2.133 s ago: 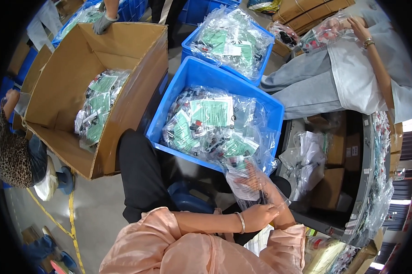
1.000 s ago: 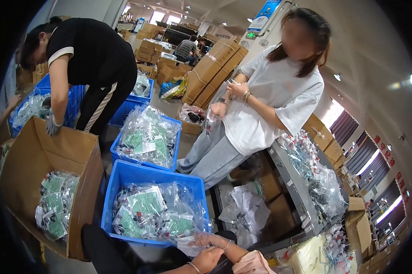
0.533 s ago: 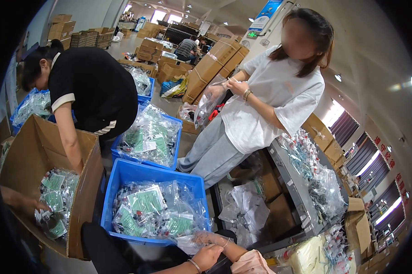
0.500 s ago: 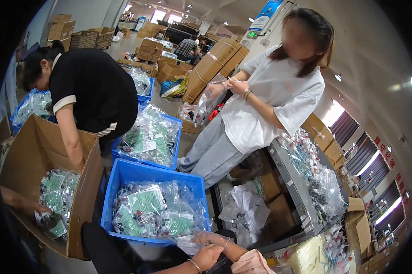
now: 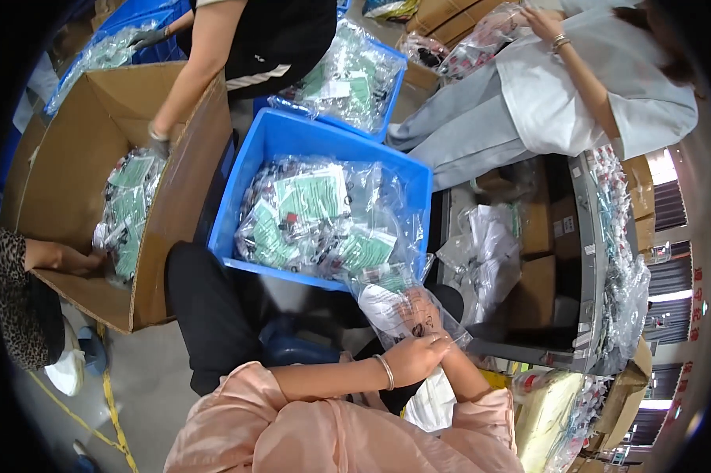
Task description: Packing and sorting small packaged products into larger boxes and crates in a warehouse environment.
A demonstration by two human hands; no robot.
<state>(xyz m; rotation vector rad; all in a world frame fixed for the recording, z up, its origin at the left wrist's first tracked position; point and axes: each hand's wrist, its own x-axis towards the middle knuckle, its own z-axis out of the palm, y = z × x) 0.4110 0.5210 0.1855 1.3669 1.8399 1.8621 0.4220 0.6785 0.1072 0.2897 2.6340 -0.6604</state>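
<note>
My right hand is inside a clear plastic bag with dark print, above the near right rim of the blue bin. Glare on the film blurs its fingers, so I cannot tell whether they hold anything. My left hand, below a thin bracelet, is closed on the bag's mouth at my right wrist. White paper shows through the bag's far left part. Clear packets with green printed sheets and small dark and red parts fill the bin.
At left, two co-workers' arms reach into a cardboard box of similar packets. A second blue bin stands behind. On the right, a person in white handles a clear bag beside a grey-edged table with crumpled plastic.
My view has tilted downward, bringing my arms and lap into sight. Both my hands remain at the bag. The dark-shirted co-worker's gloved hand now shows at the box's inner right side.
</note>
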